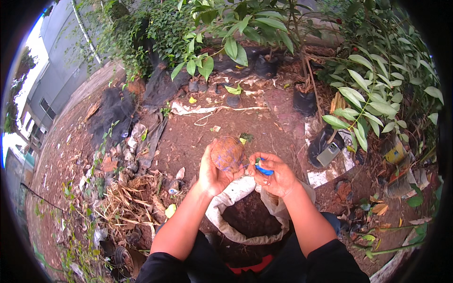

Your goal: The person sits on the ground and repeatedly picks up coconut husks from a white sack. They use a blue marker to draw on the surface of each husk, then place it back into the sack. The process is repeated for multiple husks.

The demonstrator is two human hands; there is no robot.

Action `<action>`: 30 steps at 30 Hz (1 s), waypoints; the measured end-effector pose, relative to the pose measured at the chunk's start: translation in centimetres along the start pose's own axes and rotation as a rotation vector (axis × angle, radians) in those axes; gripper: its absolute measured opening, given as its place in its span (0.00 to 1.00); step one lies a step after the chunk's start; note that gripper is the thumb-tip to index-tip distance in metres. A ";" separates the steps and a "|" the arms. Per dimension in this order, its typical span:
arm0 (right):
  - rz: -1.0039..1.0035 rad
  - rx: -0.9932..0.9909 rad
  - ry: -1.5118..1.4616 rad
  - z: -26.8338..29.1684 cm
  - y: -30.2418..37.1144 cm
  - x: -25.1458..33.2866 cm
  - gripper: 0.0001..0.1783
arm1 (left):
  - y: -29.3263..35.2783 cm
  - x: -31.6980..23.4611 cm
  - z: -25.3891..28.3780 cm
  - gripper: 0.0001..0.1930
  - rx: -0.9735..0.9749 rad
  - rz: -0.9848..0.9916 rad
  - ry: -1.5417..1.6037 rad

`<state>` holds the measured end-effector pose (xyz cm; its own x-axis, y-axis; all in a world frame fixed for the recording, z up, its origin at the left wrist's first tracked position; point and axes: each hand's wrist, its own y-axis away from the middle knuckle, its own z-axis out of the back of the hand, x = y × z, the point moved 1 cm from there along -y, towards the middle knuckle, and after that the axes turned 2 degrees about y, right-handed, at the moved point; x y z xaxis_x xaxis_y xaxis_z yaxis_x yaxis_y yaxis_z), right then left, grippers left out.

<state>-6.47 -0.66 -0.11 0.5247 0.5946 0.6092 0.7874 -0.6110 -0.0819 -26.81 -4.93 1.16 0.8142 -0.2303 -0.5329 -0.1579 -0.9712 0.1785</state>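
Observation:
A round ball of brown fibre (228, 153), crossed by thin blue-purple string, rests in my left hand (213, 175), whose fingers cup it from the left and below. Beside it, my right hand (273, 174) is closed around a small bright blue bundle (264, 168) that looks like wound string. The fingertips of both hands come close together at the ball's lower right. Below them a white woven sack (218, 213) with a rolled rim stands between my legs, dark soil (252, 218) inside it.
A black planting bag (321, 141) holds a leafy plant at the right, with a grey phone (329, 154) against it. Another black planting bag (305, 101) stands farther back. Dry straw (130, 200) and litter lie at the left, near a tipped pot (126, 259).

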 end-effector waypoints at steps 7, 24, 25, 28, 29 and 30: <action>0.027 0.105 0.204 -0.6 0.8 1.8 0.19 | 0.4 -0.1 -1.1 0.36 -0.087 -0.021 -0.497; 0.703 -0.620 1.513 -5.2 0.3 -2.7 0.15 | 0.7 1.9 -2.6 0.28 -0.241 -0.680 -1.627; 0.631 -0.613 1.469 -5.8 0.4 -2.8 0.15 | 0.8 1.7 -2.5 0.28 -0.251 -0.712 -1.609; 0.435 -0.563 1.401 -7.1 1.0 -3.1 0.14 | -0.3 1.3 -0.7 0.26 -0.358 -0.629 -1.274; 0.495 -0.491 1.396 -7.0 0.8 -3.5 0.13 | -0.7 1.2 -0.2 0.26 -0.394 -0.550 -1.092; 0.552 -0.426 1.388 -6.5 0.5 -3.9 0.12 | -0.2 1.0 -2.0 0.23 -0.371 -0.461 -0.884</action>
<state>-10.28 -6.69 2.59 -0.1820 -0.5329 0.8264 0.3305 -0.8247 -0.4590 -24.87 -4.86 2.28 0.0331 0.0475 -0.9983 0.3642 -0.9307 -0.0322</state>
